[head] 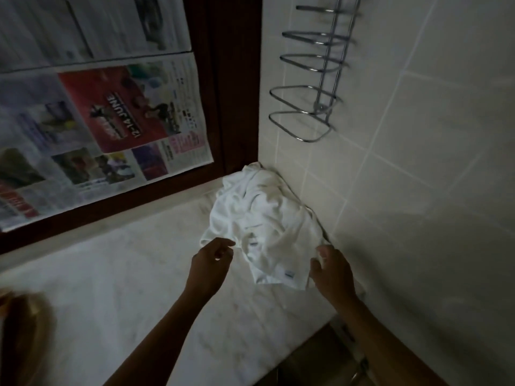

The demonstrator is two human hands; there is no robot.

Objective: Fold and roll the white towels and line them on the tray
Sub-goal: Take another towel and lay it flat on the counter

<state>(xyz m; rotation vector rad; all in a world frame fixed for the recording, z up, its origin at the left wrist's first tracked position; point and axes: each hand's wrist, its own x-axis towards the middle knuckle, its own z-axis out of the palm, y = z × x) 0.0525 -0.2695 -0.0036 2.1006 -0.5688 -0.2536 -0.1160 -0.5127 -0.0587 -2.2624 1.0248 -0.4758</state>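
A crumpled heap of white towels (260,218) lies on the pale marble counter (133,288), pushed into the corner by the tiled wall. Small labels show on the nearest edges. My left hand (211,263) hovers at the heap's near left edge with fingers loosely curled, holding nothing that I can see. My right hand (331,271) is at the heap's near right edge, fingers spread and slightly bent, touching or just off the cloth. No tray is in view.
A window in a dark wooden frame (231,87), covered with newspaper sheets (111,112), runs along the back of the counter. A chrome wire rack (309,87) hangs on the tiled wall above the towels. A blurred brownish thing (19,316) sits at the left edge.
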